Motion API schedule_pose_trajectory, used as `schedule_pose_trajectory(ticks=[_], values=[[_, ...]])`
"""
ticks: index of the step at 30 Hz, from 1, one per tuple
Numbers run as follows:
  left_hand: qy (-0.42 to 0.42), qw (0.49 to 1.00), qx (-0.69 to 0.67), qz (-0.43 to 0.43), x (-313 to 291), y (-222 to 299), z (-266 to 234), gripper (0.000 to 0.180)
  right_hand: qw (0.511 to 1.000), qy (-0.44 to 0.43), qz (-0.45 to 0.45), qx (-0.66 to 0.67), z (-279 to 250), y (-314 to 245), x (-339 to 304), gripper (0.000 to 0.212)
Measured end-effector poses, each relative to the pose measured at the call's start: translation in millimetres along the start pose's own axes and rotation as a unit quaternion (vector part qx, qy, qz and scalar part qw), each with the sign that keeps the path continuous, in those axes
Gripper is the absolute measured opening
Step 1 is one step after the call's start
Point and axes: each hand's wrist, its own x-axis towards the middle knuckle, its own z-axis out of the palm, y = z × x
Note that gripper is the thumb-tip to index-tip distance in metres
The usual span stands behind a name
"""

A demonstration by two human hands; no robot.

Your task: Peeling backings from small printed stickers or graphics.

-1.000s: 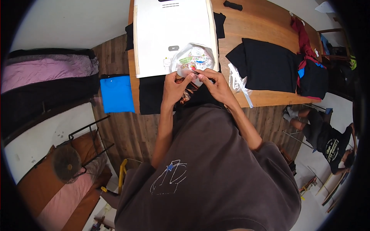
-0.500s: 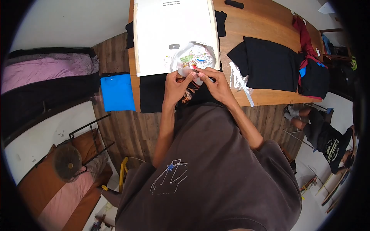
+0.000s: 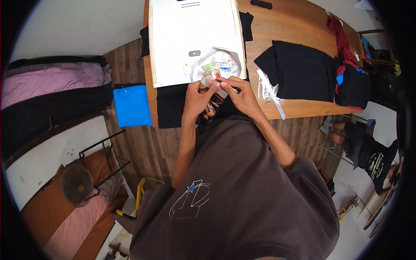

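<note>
Both my hands meet in front of my chest, over the near edge of a white flat panel (image 3: 173,39). A curled translucent film sheet with coloured prints (image 3: 220,60) rises from them and rests over the panel's near right corner. Pinched fingers of my left hand (image 3: 199,96) grip the film's near edge. My right hand (image 3: 243,96) pinches the same edge, thumbs almost touching. A small dark slim thing shows at the right fingers, too small to name. Below the hands hangs a dark orange-brown printed part (image 3: 212,108). Black cloth (image 3: 170,106) lies under the panel.
A folded black garment (image 3: 305,71) and white printed strips (image 3: 271,93) lie right on the wooden table (image 3: 299,21), beside a red and black garment (image 3: 352,86). A blue folded cloth (image 3: 132,106) sits left. A fan (image 3: 77,185) stands lower left; another person (image 3: 368,151) is at right.
My hands stay pinched on the film at nearly the same place. The film has shifted slightly, and the view has moved a little.
</note>
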Motion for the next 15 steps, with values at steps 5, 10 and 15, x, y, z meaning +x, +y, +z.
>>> schedule_pose_trajectory(ticks=[5, 10, 15], values=[[-0.013, 1.0, -0.012, -0.001, 1.9, -3.2, -1.5, 0.017, 1.0, 0.006, 0.006, 0.01, 3.9, 0.3, 0.3, 0.025], [-0.028, 1.0, -0.002, -0.006, 2.9, -4.3, -4.0, 0.017, 1.0, 0.019, 0.013, 0.018, 8.8, -0.9, -1.1, 0.025], [-0.039, 0.999, 0.007, -0.017, 3.3, -9.7, -6.0, 0.018, 0.999, 0.028, 0.011, 0.034, 12.4, 7.3, 0.1, 0.025]])
